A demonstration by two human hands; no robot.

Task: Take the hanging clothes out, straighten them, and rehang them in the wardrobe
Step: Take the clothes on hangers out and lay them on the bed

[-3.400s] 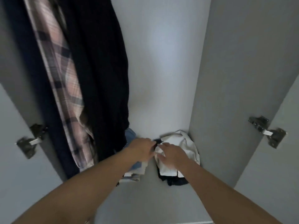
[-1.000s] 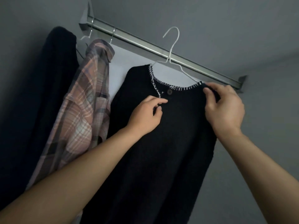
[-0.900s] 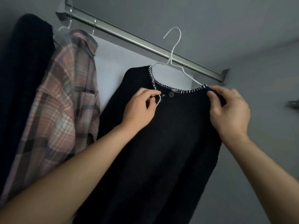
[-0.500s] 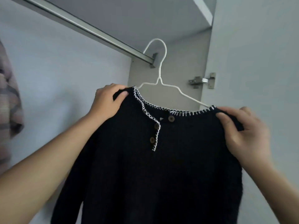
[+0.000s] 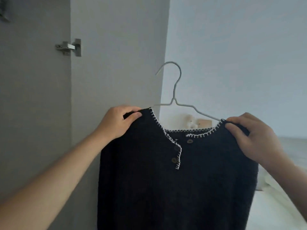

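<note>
1. Left hand (image 5: 118, 122): bare; no ring, glove or watch visible.
2. Left forearm: bare to the frame edge; no sleeve or cuff in view; slight motion blur on the lower part.
3. Right hand (image 5: 255, 138): bare; no ring or glove visible; fingers (image 5: 232, 128) with short, unpainted nails.
4. Right forearm: bare to the frame edge; no sleeve, strap or band in view.

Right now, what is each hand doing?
Left hand: grips the left shoulder of the black sweater.
Right hand: grips the sweater's right shoulder.
</note>
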